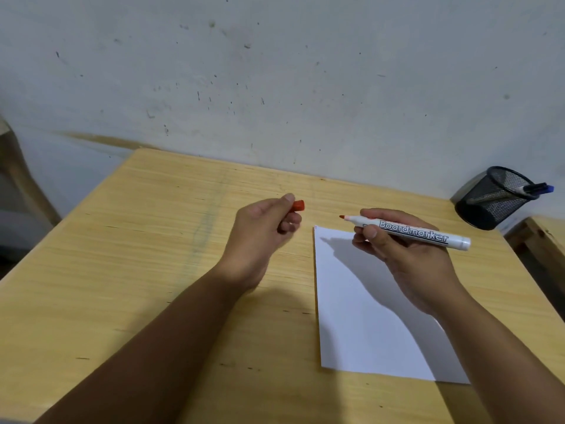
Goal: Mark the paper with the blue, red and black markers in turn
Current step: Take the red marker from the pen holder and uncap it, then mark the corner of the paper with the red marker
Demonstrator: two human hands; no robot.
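A sheet of white paper (376, 316) lies flat on a pale wooden table (153, 255), toward the 4 o'clock part of the view, its long edges running from near to far. It is smooth and looks blank; no mark can be made out on it.

Just above the paper's far edge, the right hand (406, 255) is closed around a red marker (409, 232), uncapped. The marker is a smooth white plastic tube printed "Boardmarker". Its long axis lies almost level, the small red tip (342, 216) pointing to 9 o'clock and slightly past the paper's far left corner, the blunt end toward 3 o'clock. The tip is in the air, not touching the sheet. To mark, the tip would likely need to swing down and toward 5 o'clock onto the paper, which sits directly beneath this hand, so the right hand is the nearer one.

The left hand (263, 237) is off the paper at its 10 o'clock, over bare wood, thumb and fingers pinched on the small red cap (299, 205). The two hands are apart.

At 2 o'clock, by the scuffed grey wall (275, 71), stands a round black wire-mesh pen cup (492, 200) holding two more markers (535, 188), one with a blue end.
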